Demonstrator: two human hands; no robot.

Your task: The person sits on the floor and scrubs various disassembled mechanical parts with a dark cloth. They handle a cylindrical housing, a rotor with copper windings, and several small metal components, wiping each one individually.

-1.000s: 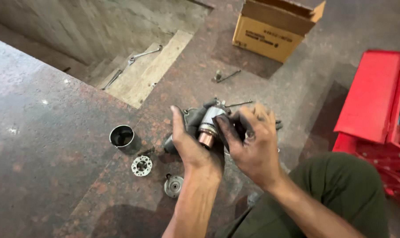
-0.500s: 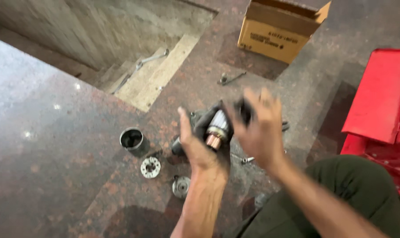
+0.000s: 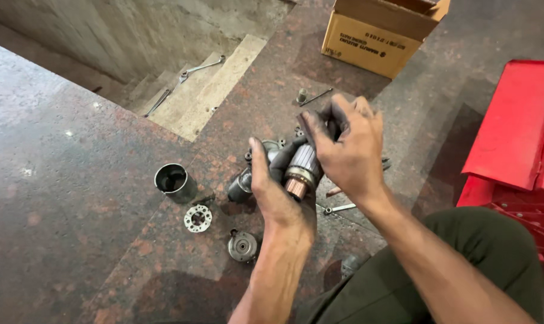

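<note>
Presently cradled in left hand (image 3: 272, 192), armature (image 3: 302, 167); right hand (image 3: 350, 150) closed over its upper end. Probably heavy, rigid, greasy. Best gripped around laminated core, clear of copper commutator (image 3: 295, 187).

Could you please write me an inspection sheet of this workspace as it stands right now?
Surface: polished reddish stone floor, stained dark near the parts.
Job's things: motor armature with copper commutator end, held above the floor.
Clutter: metal cylinder housing, round brush plate, round end cap, long bolt, socket with rod.
Grippers: left hand wraps the armature; right hand grips its far end, fingers greasy.
Cables: nothing seen.
Surroundings: cardboard box, red toolbox, concrete steps with a wrench.
</note>
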